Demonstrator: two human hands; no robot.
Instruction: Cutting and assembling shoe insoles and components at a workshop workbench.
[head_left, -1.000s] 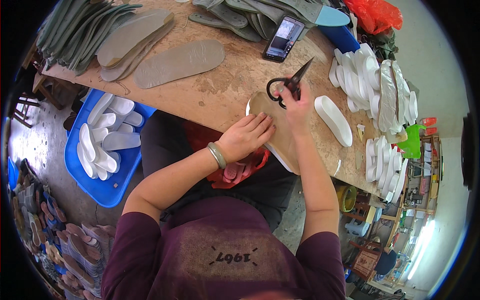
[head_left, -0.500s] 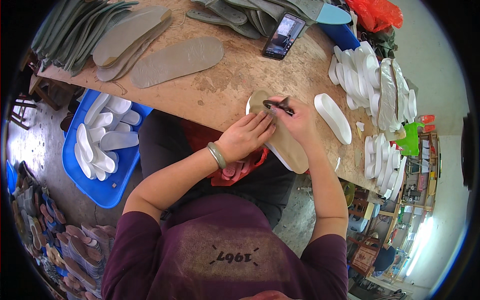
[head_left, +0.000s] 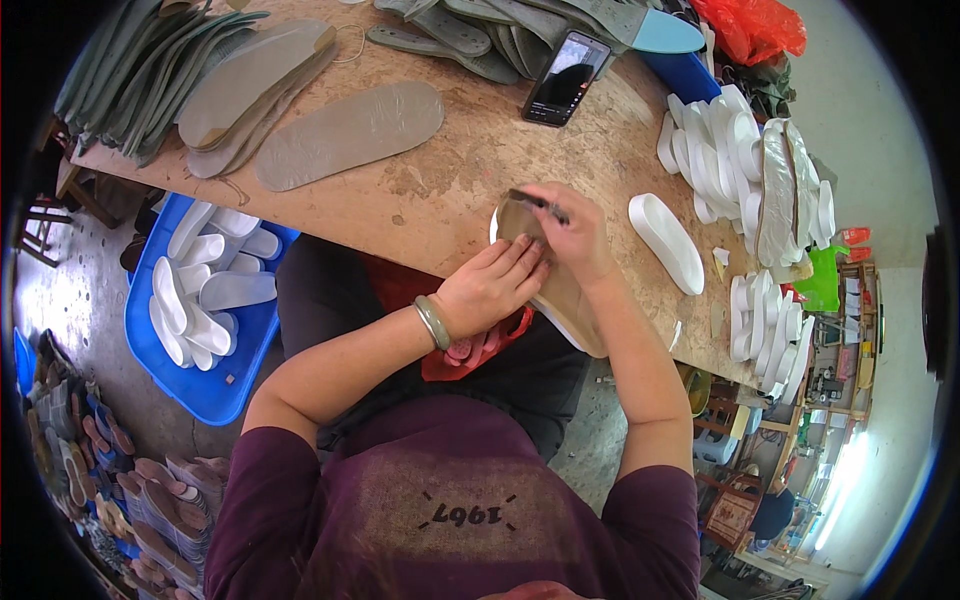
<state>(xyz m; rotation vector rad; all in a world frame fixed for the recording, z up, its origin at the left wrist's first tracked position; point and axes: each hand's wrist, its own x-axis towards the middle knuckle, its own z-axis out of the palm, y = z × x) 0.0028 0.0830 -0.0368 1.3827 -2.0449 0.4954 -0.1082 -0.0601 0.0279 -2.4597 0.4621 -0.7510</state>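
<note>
A tan insole (head_left: 573,308) lies over a white shoe sole (head_left: 494,229) at the table's front edge, and the sole's pale rim shows along the left side. My left hand (head_left: 488,282) rests on the insole's left side with its fingers stretched out flat. Above the far end of the insole, my right hand (head_left: 577,236) is closed around a dark, slender tool (head_left: 541,206). Motion blurs the tool, and its exact kind cannot be made out. A bare white sole (head_left: 666,243) stands just right of my right hand.
One loose tan insole (head_left: 350,135) and a stack of insoles (head_left: 245,85) lie left on the table (head_left: 420,220). A phone (head_left: 567,78) leans at the back. White soles (head_left: 712,150) are piled at right. A blue tray (head_left: 225,400) of white soles sits lower left.
My right hand has shifted slightly left and turned, swinging the tool to point toward the far left edge of the insole. My left hand has slid a little nearer to me.
</note>
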